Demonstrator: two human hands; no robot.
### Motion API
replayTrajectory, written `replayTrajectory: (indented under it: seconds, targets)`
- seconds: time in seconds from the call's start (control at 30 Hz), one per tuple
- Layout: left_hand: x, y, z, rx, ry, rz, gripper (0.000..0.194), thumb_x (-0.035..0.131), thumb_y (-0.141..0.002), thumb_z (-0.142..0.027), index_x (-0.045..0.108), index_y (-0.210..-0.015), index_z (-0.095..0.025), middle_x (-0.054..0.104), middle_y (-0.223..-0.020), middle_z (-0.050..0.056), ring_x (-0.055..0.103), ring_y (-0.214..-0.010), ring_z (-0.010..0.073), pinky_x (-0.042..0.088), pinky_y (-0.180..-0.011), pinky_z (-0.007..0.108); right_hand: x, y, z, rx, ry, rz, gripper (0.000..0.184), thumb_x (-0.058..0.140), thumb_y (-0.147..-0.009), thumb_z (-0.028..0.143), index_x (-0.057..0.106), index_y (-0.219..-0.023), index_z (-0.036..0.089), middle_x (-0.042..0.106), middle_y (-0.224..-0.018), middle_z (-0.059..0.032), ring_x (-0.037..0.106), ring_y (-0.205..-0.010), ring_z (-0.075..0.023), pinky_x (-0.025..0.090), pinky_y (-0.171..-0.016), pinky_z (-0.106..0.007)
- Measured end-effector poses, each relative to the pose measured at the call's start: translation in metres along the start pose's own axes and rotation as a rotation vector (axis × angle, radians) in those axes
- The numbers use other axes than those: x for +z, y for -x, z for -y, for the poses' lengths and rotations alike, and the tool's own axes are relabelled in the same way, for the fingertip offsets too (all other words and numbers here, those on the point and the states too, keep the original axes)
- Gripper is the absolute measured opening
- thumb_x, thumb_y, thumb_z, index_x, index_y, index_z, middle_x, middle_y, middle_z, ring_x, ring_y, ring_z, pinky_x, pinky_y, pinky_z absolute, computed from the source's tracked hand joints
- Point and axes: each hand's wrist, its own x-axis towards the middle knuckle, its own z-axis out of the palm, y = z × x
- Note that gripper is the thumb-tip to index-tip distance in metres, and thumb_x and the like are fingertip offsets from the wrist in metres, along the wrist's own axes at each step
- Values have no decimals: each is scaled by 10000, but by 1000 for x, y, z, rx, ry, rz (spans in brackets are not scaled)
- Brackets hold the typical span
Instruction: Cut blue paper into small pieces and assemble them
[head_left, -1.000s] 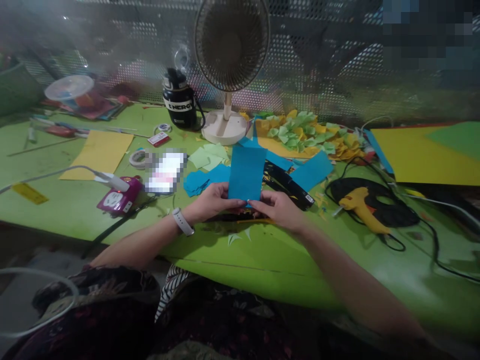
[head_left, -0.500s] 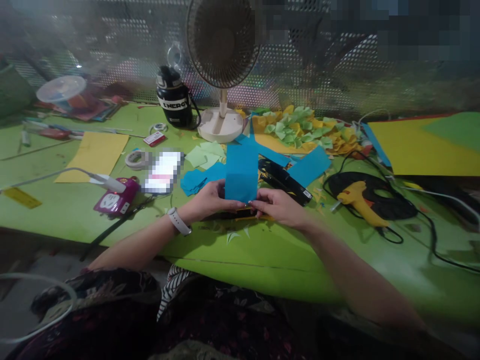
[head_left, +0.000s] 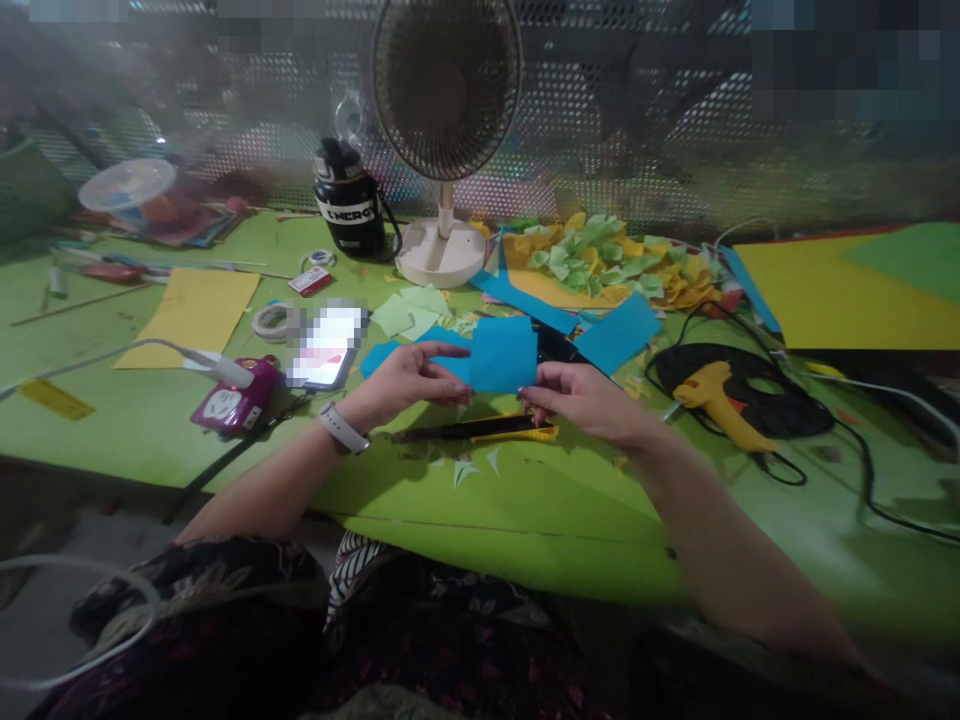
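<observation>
A small folded piece of blue paper (head_left: pixel 504 354) is held up above the table by my right hand (head_left: pixel 581 400), which pinches its lower right corner between thumb and fingers. At the paper's left edge is my left hand (head_left: pixel 409 385), thumb and forefinger spread apart; whether its fingertips touch the edge I cannot tell. Below both hands lies a black and yellow cutter knife (head_left: pixel 480 430). Behind the right hand a black stapler (head_left: pixel 559 347) is partly hidden. Blue paper strips (head_left: pixel 619 335) lie beyond it.
A yellow glue gun (head_left: pixel 724 410) with a black cord lies at right. Left are a phone (head_left: pixel 330 345), a purple power socket (head_left: pixel 236 398) and a roll of tape (head_left: pixel 274 322). A fan (head_left: pixel 442 250), black bottle (head_left: pixel 349 205) and cut green and yellow paper (head_left: pixel 600 260) stand or lie behind.
The blue paper went from a tall sheet, through a bend, to a short folded piece. My left hand has moved off its lower edge to the left; the cutter knife below shows more now.
</observation>
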Motion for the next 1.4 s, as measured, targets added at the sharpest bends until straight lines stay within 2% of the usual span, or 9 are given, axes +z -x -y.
replayTrajectory:
  seconds: [0.17, 0.3, 0.4, 0.6, 0.87, 1.0, 1.13, 1.27, 1.4]
  targets:
    - [2, -2, 3, -118, 181, 23, 608, 812, -764, -327, 561, -1287, -143, 747, -909, 92, 736, -882, 224, 600, -740, 344, -1, 2, 2, -18, -20, 22, 382, 798, -712, 529, 649, -722, 178, 690, -712, -26, 613, -600, -129, 488, -590, -286]
    - [12, -5, 16, -42, 225, -42, 871, 862, -700, -199, 413, -1447, -187, 650, -701, -52, 709, -751, 157, 600, -760, 318, 7, 1, -1, 19, -27, 65, 376, 817, -701, 511, 657, -728, 171, 703, -711, -38, 631, -634, -148, 492, -595, -294]
    - [17, -5, 21, 52, 159, -66, 932, 870, -691, -208, 370, -1476, -156, 619, -656, -75, 691, -700, 133, 590, -760, 295, 15, -1, -3, 20, -54, 19, 396, 845, -665, 505, 698, -808, 166, 713, -743, -37, 638, -660, -156, 496, -605, -297]
    - [17, -3, 15, 136, 46, -121, 884, 872, -680, -248, 424, -1434, -148, 613, -650, -78, 674, -658, 121, 579, -734, 280, 14, -1, -2, 7, -38, -10, 374, 822, -690, 507, 669, -688, 166, 698, -699, -37, 633, -613, -143, 490, -595, -289]
    - [15, -4, 15, 141, 130, -162, 701, 886, -675, -265, 552, -1285, -170, 546, -583, -96, 620, -594, 103, 554, -642, 254, 3, 4, 4, 16, 46, 52, 340, 753, -758, 485, 663, -833, 167, 710, -778, -40, 659, -699, -160, 519, -680, -310]
    - [14, -7, 15, 128, 174, -159, 455, 887, -680, -298, 669, -1056, -163, 595, -619, -54, 609, -604, 97, 527, -590, 227, 5, 7, 4, -52, 225, 171, 338, 642, -848, 499, 669, -916, 170, 725, -898, -77, 676, -802, -204, 534, -726, -349]
    - [7, -11, 14, 160, 218, -166, 398, 875, -691, -343, 709, -1002, -159, 742, -861, 32, 684, -735, 128, 583, -692, 261, 13, 4, -4, -312, 624, 50, 431, 701, -838, 484, 666, -1157, 197, 676, -1171, -125, 632, -1067, -285, 517, -896, -425]
    - [-1, -15, 12, 206, 258, -215, 380, 891, -658, -365, 728, -933, -159, 754, -854, 25, 667, -677, 104, 576, -654, 230, 26, -1, -18, -401, 877, 163, 291, 690, -890, 372, 682, -1129, 206, 667, -1129, -133, 603, -1088, -299, 502, -917, -462]
    - [-7, -17, 8, 254, 279, -216, 378, 896, -646, -365, 729, -914, -159, 759, -865, 26, 663, -659, 96, 557, -605, 203, 28, -4, -23, -375, 918, 193, 178, 639, -927, 280, 672, -1071, 181, 653, -1087, -131, 600, -1035, -275, 504, -888, -433]
